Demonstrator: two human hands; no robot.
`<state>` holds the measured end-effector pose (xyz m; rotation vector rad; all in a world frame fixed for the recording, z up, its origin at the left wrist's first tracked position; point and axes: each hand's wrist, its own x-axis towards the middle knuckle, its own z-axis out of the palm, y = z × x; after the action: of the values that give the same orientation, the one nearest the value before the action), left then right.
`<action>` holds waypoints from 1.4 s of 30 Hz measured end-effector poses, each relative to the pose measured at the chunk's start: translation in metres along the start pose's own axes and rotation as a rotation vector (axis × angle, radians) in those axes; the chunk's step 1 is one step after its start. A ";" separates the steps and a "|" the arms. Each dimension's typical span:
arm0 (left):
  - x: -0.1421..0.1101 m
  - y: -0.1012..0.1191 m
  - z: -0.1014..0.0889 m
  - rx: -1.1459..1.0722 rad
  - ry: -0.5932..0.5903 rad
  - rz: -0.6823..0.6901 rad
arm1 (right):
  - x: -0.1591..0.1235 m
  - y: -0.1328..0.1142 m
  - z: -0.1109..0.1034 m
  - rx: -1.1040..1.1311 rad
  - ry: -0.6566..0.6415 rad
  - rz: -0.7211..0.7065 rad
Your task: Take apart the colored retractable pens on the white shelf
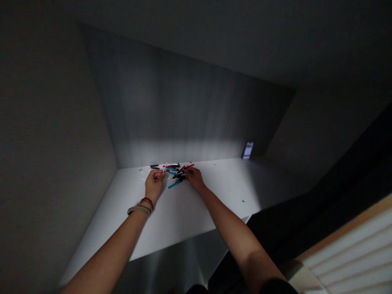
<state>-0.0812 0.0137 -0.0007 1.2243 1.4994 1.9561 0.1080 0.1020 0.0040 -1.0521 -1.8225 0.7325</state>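
A loose pile of pens, with black, blue and red parts, lies on the white table close to the back wall. At the pile's left side, my left hand is closed in a pinch around a thin white pen, which points up and away. My right hand is at the pile's right edge, its fingers closed and bent down; what they hold, if anything, cannot be made out. Between the two hands, a blue pen lies at the pile's near side.
A lit phone leans against the back wall at the right. A small dark piece lies on the table's right part. Walls close in the left and back; the table's front edge runs below my forearms. Light is dim.
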 end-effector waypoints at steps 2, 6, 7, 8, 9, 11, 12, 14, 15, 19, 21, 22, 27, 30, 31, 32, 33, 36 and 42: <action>0.000 0.000 0.000 0.033 0.001 0.040 | 0.000 -0.001 0.001 -0.013 -0.014 -0.001; 0.002 -0.006 -0.003 0.061 -0.009 0.082 | -0.001 -0.003 -0.001 0.009 -0.015 0.018; 0.003 -0.007 -0.005 0.060 -0.002 0.087 | -0.002 -0.003 -0.001 0.014 -0.009 0.021; 0.005 -0.008 -0.007 0.058 0.013 0.090 | -0.002 -0.004 -0.002 0.014 -0.005 0.026; 0.008 -0.009 -0.010 0.061 0.033 0.092 | -0.003 -0.004 -0.003 0.012 -0.004 0.030; 0.014 -0.010 -0.017 0.080 0.083 0.086 | -0.004 -0.004 -0.004 0.006 -0.009 0.035; 0.017 -0.010 -0.020 0.089 0.108 0.080 | -0.005 -0.004 -0.004 0.005 -0.013 0.035; 0.021 -0.010 -0.027 0.083 0.158 0.064 | -0.005 -0.005 -0.003 0.013 -0.031 0.032; 0.022 -0.010 -0.030 0.070 0.181 0.056 | -0.006 -0.005 -0.002 0.020 -0.043 0.027; 0.023 -0.012 -0.038 0.047 0.218 0.037 | -0.006 -0.002 0.000 0.028 -0.064 0.004; 0.022 -0.012 -0.040 0.050 0.205 0.034 | -0.005 0.000 0.001 0.032 -0.046 0.002; 0.022 -0.011 -0.040 0.048 0.199 0.035 | -0.005 0.002 0.001 0.042 -0.032 0.000; 0.020 -0.003 -0.039 0.043 0.201 0.067 | -0.005 0.003 -0.005 0.125 0.032 -0.018; 0.020 0.003 -0.038 0.018 0.208 0.059 | -0.003 0.001 -0.012 0.191 0.083 -0.018; 0.019 0.004 -0.038 0.006 0.215 0.049 | -0.002 0.001 -0.015 0.215 0.109 -0.014; 0.019 0.005 -0.037 -0.007 0.220 0.031 | -0.001 0.002 -0.018 0.237 0.143 -0.006; 0.019 0.005 -0.036 -0.025 0.223 0.003 | 0.000 0.003 -0.021 0.257 0.185 0.007; 0.019 0.005 -0.033 -0.106 0.166 -0.076 | 0.005 0.006 -0.027 0.290 0.305 0.059; 0.017 0.006 -0.027 -0.105 0.011 -0.007 | 0.009 0.011 -0.027 0.293 0.349 0.111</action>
<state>-0.1107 0.0085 0.0102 1.1646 1.3857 2.0122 0.1345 0.1165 0.0103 -1.0191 -1.3243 0.7982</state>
